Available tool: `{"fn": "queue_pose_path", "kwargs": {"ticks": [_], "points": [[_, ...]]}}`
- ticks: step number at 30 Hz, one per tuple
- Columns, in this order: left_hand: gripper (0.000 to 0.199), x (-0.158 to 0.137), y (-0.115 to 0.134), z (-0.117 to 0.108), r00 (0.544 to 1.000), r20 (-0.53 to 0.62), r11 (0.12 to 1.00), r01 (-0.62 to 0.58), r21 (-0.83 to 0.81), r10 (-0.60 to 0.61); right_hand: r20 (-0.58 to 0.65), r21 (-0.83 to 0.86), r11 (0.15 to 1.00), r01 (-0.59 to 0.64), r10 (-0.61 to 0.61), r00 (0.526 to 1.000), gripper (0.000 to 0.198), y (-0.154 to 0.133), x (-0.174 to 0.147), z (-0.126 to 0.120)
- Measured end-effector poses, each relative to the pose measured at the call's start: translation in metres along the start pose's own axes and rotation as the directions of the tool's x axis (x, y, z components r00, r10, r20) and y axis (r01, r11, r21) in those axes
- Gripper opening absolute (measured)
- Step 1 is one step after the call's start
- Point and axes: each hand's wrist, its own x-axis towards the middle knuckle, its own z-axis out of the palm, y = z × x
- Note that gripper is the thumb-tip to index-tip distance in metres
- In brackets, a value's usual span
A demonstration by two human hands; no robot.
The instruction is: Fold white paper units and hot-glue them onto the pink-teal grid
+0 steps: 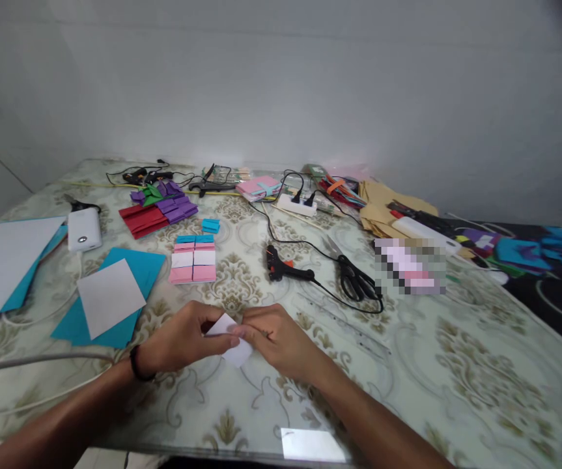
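A small piece of white paper (236,354) is pinched between my two hands, just above the patterned tablecloth. My left hand (187,339) grips its left side, thumb on the near face. My right hand (273,342) presses thumb and fingers on its right side; part of the paper is hidden behind the fingers. Beyond my hands lies a block of folded pink, white and blue paper strips (193,259), with a small folded blue piece (211,225) behind it. To the left, a white square sheet (111,297) rests on blue paper (152,264).
A black glue gun (288,267) and black-handled scissors (356,277) lie right of centre, near a clear ruler (344,322). A white power strip (296,204) with cords stands behind. Left are a white power bank (84,229) and large sheets (7,260); red folded paper (142,221) lies farther back.
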Motion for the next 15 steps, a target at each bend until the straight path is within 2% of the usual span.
{"fn": "queue_pose_path", "kwargs": {"ticks": [3, 8, 12, 15], "points": [[0.037, -0.0001, 0.0026, -0.0021, 1.000, 0.007, 0.998, -0.001, -0.055, 0.002, -0.033, 0.018, 1.000, -0.003, 0.004, 0.999, 0.065, -0.0002, -0.0008, -0.0016], [0.047, -0.0008, 0.0046, 0.0001, 0.999, 0.025, 0.999, -0.046, 0.019, 0.045, 0.018, 0.037, 0.999, -0.007, 0.006, 1.000, 0.068, 0.0001, -0.0012, -0.0013], [0.047, 0.0002, 0.0033, 0.0040, 0.998, -0.039, 0.999, -0.043, 0.012, 0.044, -0.020, 0.042, 0.999, -0.014, 0.015, 1.000, 0.068, -0.0013, -0.0003, -0.0009], [0.045, 0.0006, 0.0022, 0.0046, 0.997, -0.082, 0.996, -0.024, -0.080, 0.017, -0.041, 0.049, 0.998, -0.030, 0.032, 0.999, 0.069, -0.0027, -0.0004, -0.0018]]}}
